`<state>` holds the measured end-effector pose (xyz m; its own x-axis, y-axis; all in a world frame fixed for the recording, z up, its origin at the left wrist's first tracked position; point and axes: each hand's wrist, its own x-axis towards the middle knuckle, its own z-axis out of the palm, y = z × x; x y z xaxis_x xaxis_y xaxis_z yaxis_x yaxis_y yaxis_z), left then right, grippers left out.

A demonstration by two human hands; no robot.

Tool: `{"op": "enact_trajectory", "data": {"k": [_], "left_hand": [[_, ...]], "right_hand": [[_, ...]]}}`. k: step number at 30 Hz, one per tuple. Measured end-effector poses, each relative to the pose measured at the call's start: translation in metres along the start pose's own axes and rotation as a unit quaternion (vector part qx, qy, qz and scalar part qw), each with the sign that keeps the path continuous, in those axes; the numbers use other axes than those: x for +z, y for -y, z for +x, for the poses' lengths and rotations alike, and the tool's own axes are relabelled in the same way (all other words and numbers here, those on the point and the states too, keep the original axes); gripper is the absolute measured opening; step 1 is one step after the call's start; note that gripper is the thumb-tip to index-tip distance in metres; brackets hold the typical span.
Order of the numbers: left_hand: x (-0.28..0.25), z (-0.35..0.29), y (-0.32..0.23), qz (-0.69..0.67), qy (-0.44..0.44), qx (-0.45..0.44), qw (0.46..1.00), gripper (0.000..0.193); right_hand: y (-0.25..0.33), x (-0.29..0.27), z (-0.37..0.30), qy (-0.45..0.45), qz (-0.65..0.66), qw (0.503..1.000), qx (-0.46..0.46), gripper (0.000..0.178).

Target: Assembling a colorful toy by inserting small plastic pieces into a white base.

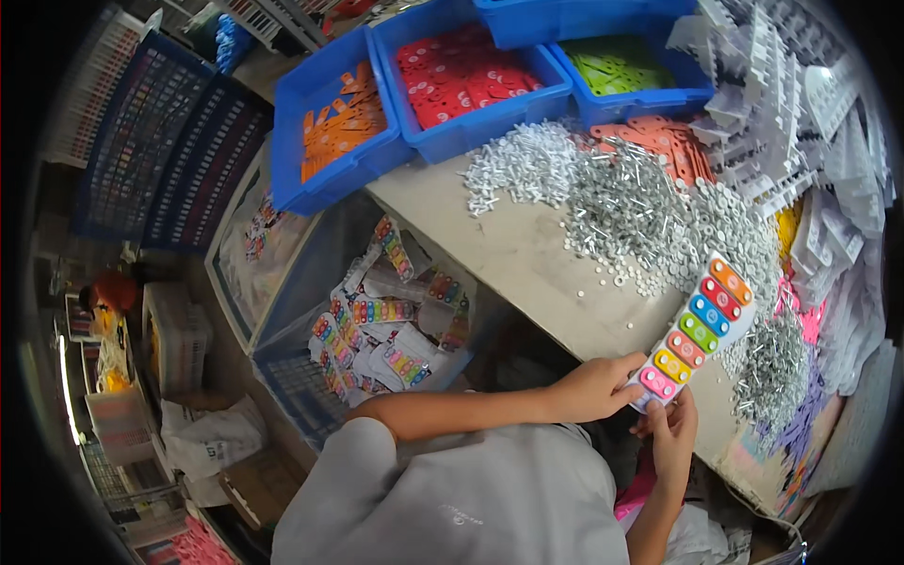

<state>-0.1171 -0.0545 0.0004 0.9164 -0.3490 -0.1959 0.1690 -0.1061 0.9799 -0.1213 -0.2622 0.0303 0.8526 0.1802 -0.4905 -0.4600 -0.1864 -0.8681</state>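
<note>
A toy xylophone (698, 326) with a white base and a row of rainbow-coloured bars is tilted over the table's near edge. My left hand (595, 388) grips its lower left side near the pink bar, fingers closed. At the lower end, my right hand (670, 428) pinches the same toy between thumb and fingers. Just past the toy lie a heap of silvery screws or pins (621, 193), a pile of small white washers (725, 221) and a smaller heap of metal pins (772, 377).
Blue bins hold orange bars (344, 127), red bars (461, 75) and green bars (617, 66). White plastic pins (523, 165) and salmon bars (659, 141) lie on the table (452, 217). Stacked white bases (763, 85) rise at right. A crate of finished xylophones (386, 325) stands left.
</note>
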Motion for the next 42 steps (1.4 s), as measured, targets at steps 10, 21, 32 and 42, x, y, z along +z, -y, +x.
{"op": "enact_trajectory", "data": {"k": [10, 21, 32, 42], "left_hand": [[-0.026, -0.086, -0.006, -0.245, -0.307, 0.209, 0.896, 0.107], [-0.112, -0.226, 0.283, -0.461, -0.627, -0.140, 0.612, 0.031], [-0.260, -0.082, 0.395, -0.500, -0.534, -0.122, 0.670, 0.069], [-0.261, -0.121, 0.335, -0.018, -0.765, 0.001, 0.643, 0.025]], "right_hand": [[0.055, 0.084, -0.019, 0.135, -0.462, 0.796, -0.367, 0.037], [0.039, 0.121, -0.004, 0.190, -0.363, 0.844, -0.346, 0.030], [0.022, 0.118, -0.001, 0.128, -0.416, 0.853, -0.288, 0.027], [0.026, 0.121, 0.001, 0.130, -0.387, 0.870, -0.275, 0.023]]}}
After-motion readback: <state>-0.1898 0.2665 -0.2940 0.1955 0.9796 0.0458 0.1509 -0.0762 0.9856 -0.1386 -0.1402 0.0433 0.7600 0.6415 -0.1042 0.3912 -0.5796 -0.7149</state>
